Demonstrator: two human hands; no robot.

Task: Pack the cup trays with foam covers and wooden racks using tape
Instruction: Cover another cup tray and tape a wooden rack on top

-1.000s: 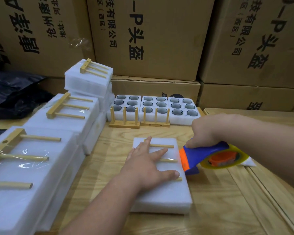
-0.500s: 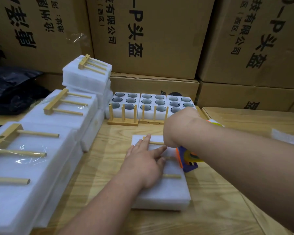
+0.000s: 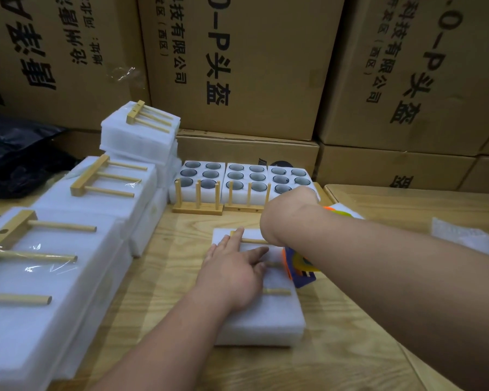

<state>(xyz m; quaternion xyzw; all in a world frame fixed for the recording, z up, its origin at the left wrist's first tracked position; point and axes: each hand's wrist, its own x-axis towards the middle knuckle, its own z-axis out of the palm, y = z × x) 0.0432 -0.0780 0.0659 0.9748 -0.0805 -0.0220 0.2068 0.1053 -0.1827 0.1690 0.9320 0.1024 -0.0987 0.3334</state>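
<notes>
A white foam-covered pack (image 3: 266, 320) lies on the wooden table (image 3: 350, 356) with a wooden rack (image 3: 277, 291) flat on top. My left hand (image 3: 232, 272) presses down on the rack and foam with straight, spread fingers. My right hand (image 3: 287, 215) is bent down at the wrist over the pack's right edge, its fingers hidden. Under it is the blue and orange tape dispenser (image 3: 299, 270) it holds, touching the foam's right side. Behind stand three open foam cup trays (image 3: 246, 176), with two upright wooden racks (image 3: 198, 206) in front of them.
Finished packs with taped-on racks (image 3: 68, 249) are stacked along the left side. Large cardboard boxes (image 3: 237, 66) wall off the back. A black plastic bag (image 3: 17, 153) lies far left. A loose foam sheet (image 3: 463, 235) rests on the table at the right.
My right hand swung the tape dispenser from the right of the pack up against its right edge, and my forearm now crosses the view. My left hand stayed pressed on the rack.
</notes>
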